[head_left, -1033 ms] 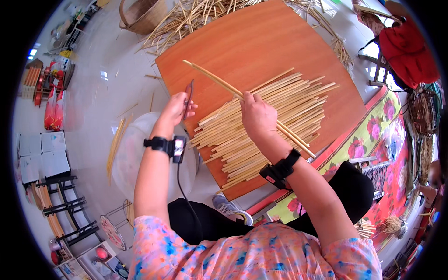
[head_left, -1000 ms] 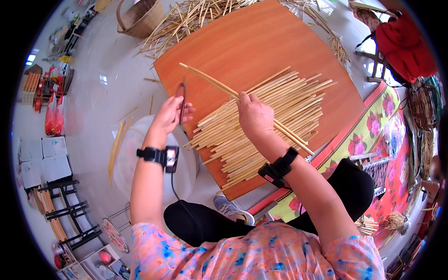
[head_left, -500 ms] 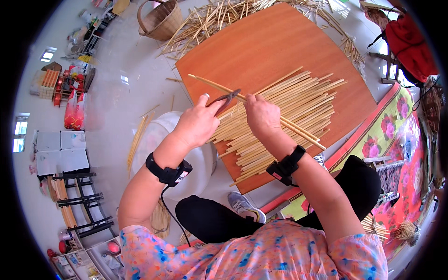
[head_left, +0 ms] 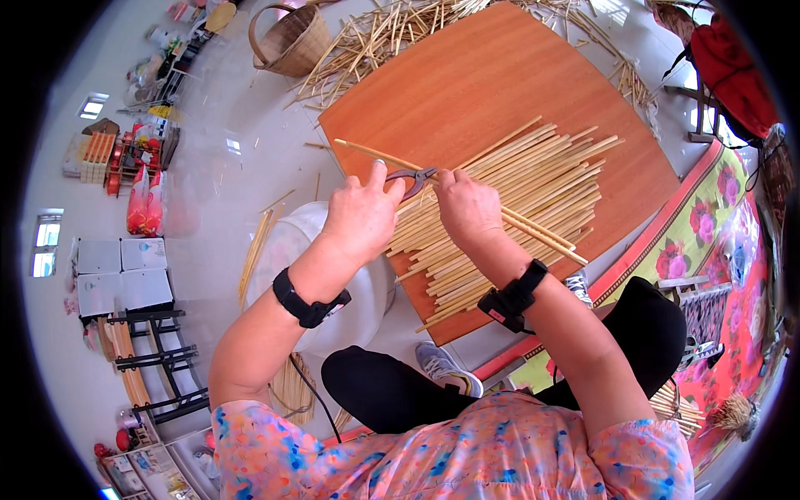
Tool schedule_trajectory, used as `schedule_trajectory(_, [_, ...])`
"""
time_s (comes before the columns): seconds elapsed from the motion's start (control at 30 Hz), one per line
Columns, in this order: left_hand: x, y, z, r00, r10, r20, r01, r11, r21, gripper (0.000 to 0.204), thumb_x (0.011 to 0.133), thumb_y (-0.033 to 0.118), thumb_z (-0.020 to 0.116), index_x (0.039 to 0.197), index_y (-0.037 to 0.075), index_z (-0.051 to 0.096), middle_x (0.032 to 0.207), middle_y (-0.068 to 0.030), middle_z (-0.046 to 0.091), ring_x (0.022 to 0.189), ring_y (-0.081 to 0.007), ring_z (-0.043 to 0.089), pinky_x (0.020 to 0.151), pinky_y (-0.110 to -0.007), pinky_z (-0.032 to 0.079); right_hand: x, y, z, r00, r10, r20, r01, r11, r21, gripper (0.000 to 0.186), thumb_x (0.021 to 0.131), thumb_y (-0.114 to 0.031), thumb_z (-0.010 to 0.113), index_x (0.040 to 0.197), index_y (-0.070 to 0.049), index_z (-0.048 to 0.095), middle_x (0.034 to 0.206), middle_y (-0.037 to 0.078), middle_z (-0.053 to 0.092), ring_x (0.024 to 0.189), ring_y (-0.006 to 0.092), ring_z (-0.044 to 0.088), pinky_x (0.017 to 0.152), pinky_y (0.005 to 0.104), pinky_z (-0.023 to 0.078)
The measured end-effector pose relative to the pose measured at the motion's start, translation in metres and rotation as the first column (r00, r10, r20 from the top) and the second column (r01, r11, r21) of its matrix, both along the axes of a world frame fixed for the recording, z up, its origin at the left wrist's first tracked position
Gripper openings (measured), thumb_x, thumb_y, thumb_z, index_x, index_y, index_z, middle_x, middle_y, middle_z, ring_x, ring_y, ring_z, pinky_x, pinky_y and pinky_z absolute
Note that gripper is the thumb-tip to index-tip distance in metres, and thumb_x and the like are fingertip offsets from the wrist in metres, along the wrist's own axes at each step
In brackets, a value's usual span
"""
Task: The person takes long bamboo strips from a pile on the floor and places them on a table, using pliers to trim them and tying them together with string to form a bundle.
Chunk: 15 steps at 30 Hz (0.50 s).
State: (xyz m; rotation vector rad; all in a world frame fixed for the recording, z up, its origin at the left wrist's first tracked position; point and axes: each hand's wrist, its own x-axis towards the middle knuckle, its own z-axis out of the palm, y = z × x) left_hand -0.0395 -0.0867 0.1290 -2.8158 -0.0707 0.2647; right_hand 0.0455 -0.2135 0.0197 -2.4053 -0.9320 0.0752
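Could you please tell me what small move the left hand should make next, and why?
Perhaps gently squeeze the pliers-like tool with the left hand: its head is at the held stalks, which the right hand grips close by.

Reads as a handcraft workshop in a tiled indoor room. Has a wooden table (head_left: 467,83) laid with a broad row of straw-coloured sticks (head_left: 521,212), plus pliers (head_left: 422,176) held close by. Also has a tangled heap of loose sticks (head_left: 373,40) on the pale floor (head_left: 217,167) around the table's far edge, with a woven basket (head_left: 293,42) right beside. Toward the curved left rim, seems lined with stored goods (head_left: 148,202), too small and bent there to name for certain.
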Motion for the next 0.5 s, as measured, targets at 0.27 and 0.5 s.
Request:
schedule_trajectory(0.27, [0.006, -0.006, -0.007, 0.998, 0.044, 0.041, -0.040, 0.996, -0.077, 0.015, 0.076, 0.013, 0.065, 0.090, 0.010, 0.061, 0.091, -0.0106, 0.052, 0.074, -0.0286, 0.062, 0.062, -0.042, 0.054, -0.001, 0.000, -0.005, 1.000, -0.002, -0.004, 0.002, 1.000, 0.006, 0.019, 0.093, -0.019, 0.051, 0.102, -0.004, 0.057, 0.086, 0.013, 0.064, 0.077, 0.0315, 0.066, 0.066, 0.0417, 0.053])
schedule_trajectory(0.5, [0.014, -0.014, -0.007, 0.994, 0.020, 0.106, -0.016, 0.999, -0.038, 0.008, 0.076, 0.013, 0.063, 0.084, 0.011, 0.061, 0.089, -0.0115, 0.052, 0.075, -0.0298, 0.063, 0.062, -0.042, 0.053, 0.005, -0.001, -0.005, 1.000, -0.024, 0.012, 0.024, 1.000, 0.011, 0.017, 0.094, -0.017, 0.049, 0.100, -0.004, 0.056, 0.086, 0.014, 0.063, 0.074, 0.0318, 0.066, 0.064, 0.0418, 0.054])
